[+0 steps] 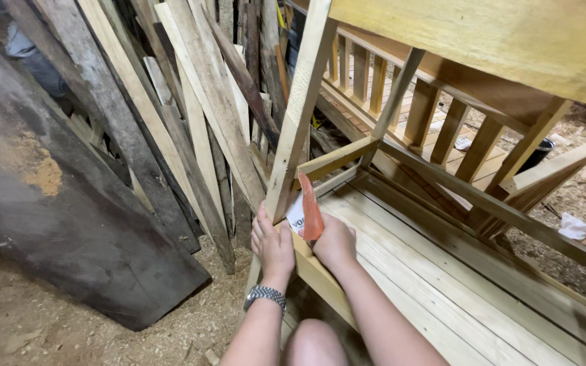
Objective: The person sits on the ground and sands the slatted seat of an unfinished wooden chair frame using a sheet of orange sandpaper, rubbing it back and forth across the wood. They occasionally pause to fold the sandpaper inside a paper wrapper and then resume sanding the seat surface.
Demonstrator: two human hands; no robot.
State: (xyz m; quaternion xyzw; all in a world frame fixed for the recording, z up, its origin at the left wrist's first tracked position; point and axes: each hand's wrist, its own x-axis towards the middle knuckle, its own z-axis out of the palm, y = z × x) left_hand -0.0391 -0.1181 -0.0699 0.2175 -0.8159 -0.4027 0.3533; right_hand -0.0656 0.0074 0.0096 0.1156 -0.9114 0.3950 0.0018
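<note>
Rough grey and pale wooden boards point(171, 115) lean in a crowded stack on the left, with a broad dark weathered plank point(56, 203) slanting across them down to the sawdust-strewn dirt floor point(103, 339). On the right lies a large unfinished piece of pale slatted wooden furniture point(442, 271), its flat planks running towards the lower right and a row of short upright balusters point(435, 122) along its far side; a slim pale wooden post point(300, 108) rises steeply from the frame corner and crosses in front of the stacked boards. The left hand point(273, 245), with a silver metal wristwatch point(264, 295) on its wrist, rests with fingers together against the base of that post. The right hand point(333, 242) is closed around a folded orange sheet of sandpaper point(310, 213) with a white backing, pressed against the frame rail just beside the post. The sheet stands upright between the two hands, its orange face creased and curling at the top.
</note>
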